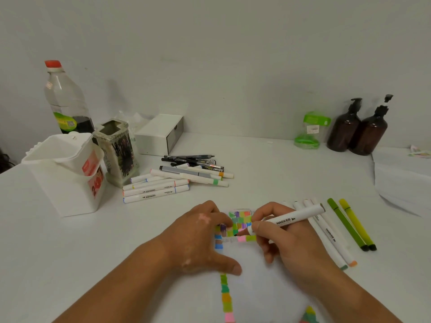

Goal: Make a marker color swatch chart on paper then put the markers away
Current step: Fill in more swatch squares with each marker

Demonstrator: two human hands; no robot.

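While the left hand presses the paper flat with fingers spread, the right hand clamps its fingers on a marker, tip on the swatch rows, tail pointing to two o'clock. Colouring appears to be in hand. The next move calls for a fresh colour from the spare markers at ten o'clock.

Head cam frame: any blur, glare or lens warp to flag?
Head view: soft even light, faint shadows, no glare; wide-angle warp tilts the bottle at left; white paper washes into the white table; swatches by the left hand look soft, but the marker print in the right hand reads clearly.
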